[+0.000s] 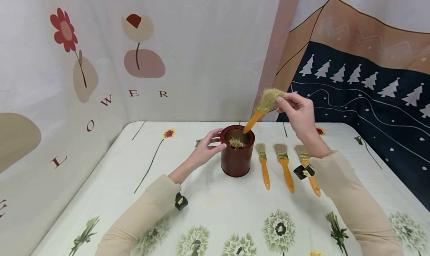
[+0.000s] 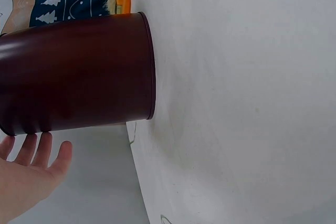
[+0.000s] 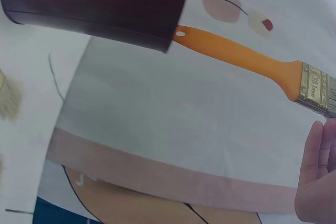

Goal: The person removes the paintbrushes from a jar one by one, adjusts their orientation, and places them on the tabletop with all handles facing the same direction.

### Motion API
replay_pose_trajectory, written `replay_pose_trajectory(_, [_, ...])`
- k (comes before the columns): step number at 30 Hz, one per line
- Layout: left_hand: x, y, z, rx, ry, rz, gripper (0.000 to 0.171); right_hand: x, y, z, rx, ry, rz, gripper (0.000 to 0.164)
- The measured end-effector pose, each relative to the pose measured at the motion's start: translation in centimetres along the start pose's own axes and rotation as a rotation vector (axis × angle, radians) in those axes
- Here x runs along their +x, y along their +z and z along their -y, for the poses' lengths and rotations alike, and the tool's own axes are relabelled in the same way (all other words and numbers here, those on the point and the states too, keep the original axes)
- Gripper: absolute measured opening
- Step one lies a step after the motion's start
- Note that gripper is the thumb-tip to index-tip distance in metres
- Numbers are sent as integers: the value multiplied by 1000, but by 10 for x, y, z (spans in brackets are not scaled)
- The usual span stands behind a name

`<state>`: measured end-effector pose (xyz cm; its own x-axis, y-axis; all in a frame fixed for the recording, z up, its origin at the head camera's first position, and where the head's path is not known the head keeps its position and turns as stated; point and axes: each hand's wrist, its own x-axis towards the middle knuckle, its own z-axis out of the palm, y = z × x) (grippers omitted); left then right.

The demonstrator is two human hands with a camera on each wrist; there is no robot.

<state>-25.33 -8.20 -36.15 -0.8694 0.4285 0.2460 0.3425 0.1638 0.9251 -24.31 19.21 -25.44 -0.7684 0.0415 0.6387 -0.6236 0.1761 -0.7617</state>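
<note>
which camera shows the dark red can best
The head view: it frames the whole upright can, including its open top. The left wrist view shows its side close up, without the inside; the right wrist view only part of its side, cut off above.

A glossy, dark red cylindrical tin [image 1: 236, 161] stands upright near the centre of the head view, pale bristles [image 1: 236, 143] showing inside; the left hand [image 1: 208, 148] holds its side. Right of centre, the right hand [image 1: 299, 112] pinches an orange-handled paintbrush [image 1: 263, 108], tilted, handle end down at the tin's mouth.
</note>
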Motion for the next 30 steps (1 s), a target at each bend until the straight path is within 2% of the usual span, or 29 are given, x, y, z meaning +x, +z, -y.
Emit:
replay_pose_trajectory(9, [-1, 2, 4, 34, 32, -31, 53, 3, -16, 4, 108, -50, -88, 13])
replay_pose_trajectory(13, [-1, 3, 4, 32, 31, -33, 53, 3, -22, 3, 112, -44, -106, 13])
replay_pose_trajectory(23, [-1, 2, 5, 44, 2, -39, 55, -3, -31, -5, -21, 52, -101, 14])
replay_pose_trajectory(30, [-2, 1, 4, 37, 20, -24, 57, -7, -35, -14, -88, 99, -74, 16])
